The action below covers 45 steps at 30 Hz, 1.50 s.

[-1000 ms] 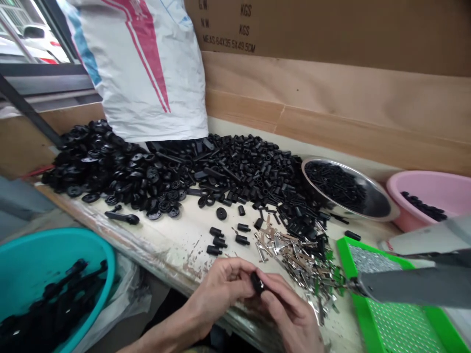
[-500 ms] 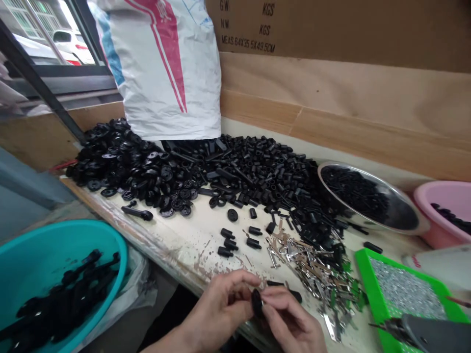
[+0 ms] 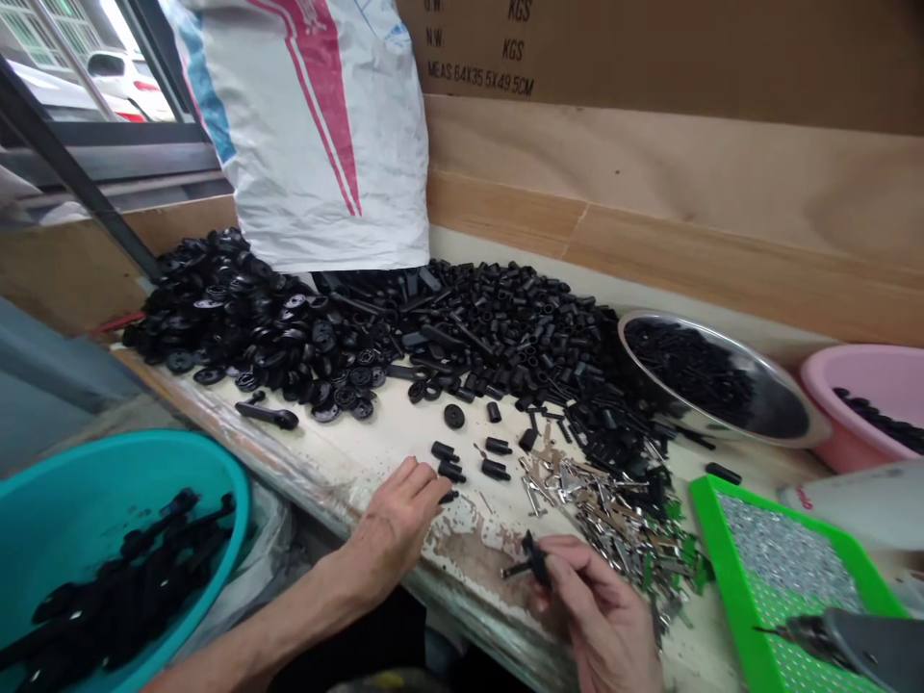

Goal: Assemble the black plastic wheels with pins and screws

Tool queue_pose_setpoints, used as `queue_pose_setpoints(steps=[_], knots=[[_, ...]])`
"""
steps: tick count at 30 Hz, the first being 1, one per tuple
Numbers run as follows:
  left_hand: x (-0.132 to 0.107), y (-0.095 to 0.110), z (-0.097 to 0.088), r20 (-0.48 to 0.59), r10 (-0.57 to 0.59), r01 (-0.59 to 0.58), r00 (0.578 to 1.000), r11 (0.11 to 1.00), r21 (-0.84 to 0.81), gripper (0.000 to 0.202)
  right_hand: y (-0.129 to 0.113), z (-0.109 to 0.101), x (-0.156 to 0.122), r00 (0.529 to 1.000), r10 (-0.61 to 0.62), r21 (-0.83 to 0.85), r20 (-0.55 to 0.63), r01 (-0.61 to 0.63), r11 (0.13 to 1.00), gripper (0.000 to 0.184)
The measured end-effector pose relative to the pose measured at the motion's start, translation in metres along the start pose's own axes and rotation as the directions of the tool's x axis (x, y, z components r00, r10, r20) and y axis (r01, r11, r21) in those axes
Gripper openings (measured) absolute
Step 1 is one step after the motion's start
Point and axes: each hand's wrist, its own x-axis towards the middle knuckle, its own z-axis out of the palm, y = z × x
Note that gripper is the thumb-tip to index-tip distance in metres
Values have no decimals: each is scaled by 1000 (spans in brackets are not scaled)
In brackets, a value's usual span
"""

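Seen from the head camera, the two hands are well apart above a worn, paint-chipped workbench. The right hand pinches a small black plastic fitting between thumb and fingers, and a thin dark pin sticks out from it to the left. It sits just beside a loose pile of silver metal clips. The left hand lies low over the bench, its fingertips at a small black piece; whether they grip it cannot be told. Short black cylinders lie just beyond those fingers.

Behind them spreads a heap of black plastic wheels and tubes, below a white woven sack. A stainless steel bowl and a pink basin hold black parts on the right. A green tray of metal bits is near the right hand, and a teal basin of black parts sits below the bench on the left.
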Motion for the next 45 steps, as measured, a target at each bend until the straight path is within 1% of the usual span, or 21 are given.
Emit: queue_pose_setpoints(steps=[2, 3, 4, 5, 6, 8, 9, 10, 11, 13, 16, 18, 20, 22, 25, 28, 31, 35, 38, 41, 45], knots=[[-2, 6, -8, 47, -85, 92, 995, 980, -174, 29, -4, 1, 0, 999, -38, -26, 10, 38, 999, 18], [-2, 10, -13, 84, -132, 150, 988, 946, -286, 28, -7, 2, 1, 998, -60, -39, 22, 61, 997, 18], [-2, 14, -18, 130, -174, 213, 976, 890, -404, 28, -10, 2, 2, 996, -81, -50, 36, 83, 995, 17], [-1, 19, -23, 179, -209, 273, 961, 809, -520, 27, -13, 3, 3, 993, -98, -59, 57, 102, 993, 17], [-1, 23, -27, 233, -233, 329, 944, 702, -632, 26, -16, 4, 5, 990, -112, -66, 85, 118, 991, 16], [1, 31, -32, 332, -241, 408, 912, 446, -797, 27, -21, 6, 8, 979, -137, -74, 149, 149, 986, 14], [1, 35, -33, 379, -227, 436, 897, 319, -841, 28, -24, 8, 10, 972, -151, -75, 180, 166, 983, 14], [2, 37, -34, 416, -206, 455, 886, 211, -865, 29, -26, 10, 11, 965, -164, -73, 206, 182, 981, 14], [2, 39, -34, 442, -184, 467, 878, 129, -875, 30, -29, 12, 12, 961, -174, -68, 215, 192, 979, 14], [2, 40, -33, 471, -145, 478, 870, 16, -878, 30, -33, 16, 13, 964, -185, -65, 193, 201, 978, 13], [1, 38, -33, 483, -126, 473, 867, -100, -875, 27, -38, 19, 15, 958, -224, -107, 181, 245, 964, 13], [0, 37, -33, 491, -144, 474, 860, -137, -870, 26, -41, 18, 17, 940, -272, -153, 206, 306, 940, 13], [0, 35, -32, 503, -155, 483, 850, -151, -863, 25, -44, 16, 20, 922, -312, -199, 229, 358, 912, 12], [-1, 35, -32, 509, -147, 487, 848, -158, -859, 24, -48, 17, 22, 910, -321, -237, 263, 383, 893, 12], [-2, 35, -32, 519, -123, 497, 846, -171, -851, 24, -55, 21, 23, 915, -286, -273, 284, 363, 891, 14], [-3, 34, -34, 545, -123, 524, 830, -164, -836, 24, -59, 28, 22, 924, -252, -301, 289, 338, 892, 14], [-3, 34, -36, 566, -138, 547, 813, -153, -823, 24, -62, 33, 21, 908, -246, -328, 340, 359, 874, 13], [-2, 36, -37, 595, -135, 581, 792, -134, -803, 26, -65, 36, 21, 875, -247, -321, 417, 396, 861, 12], [0, 37, -37, 621, -126, 604, 773, -152, -782, 23, -66, 37, 19, 859, -242, -310, 452, 405, 860, 12], [2, 39, -38, 634, -126, 609, 763, -191, -770, 20, -65, 37, 18, 871, -191, -306, 453, 353, 884, 14], [4, 42, -39, 656, -151, 628, 739, -196, -753, 15, -61, 35, 17, 885, -136, -316, 445, 298, 901, 17]])
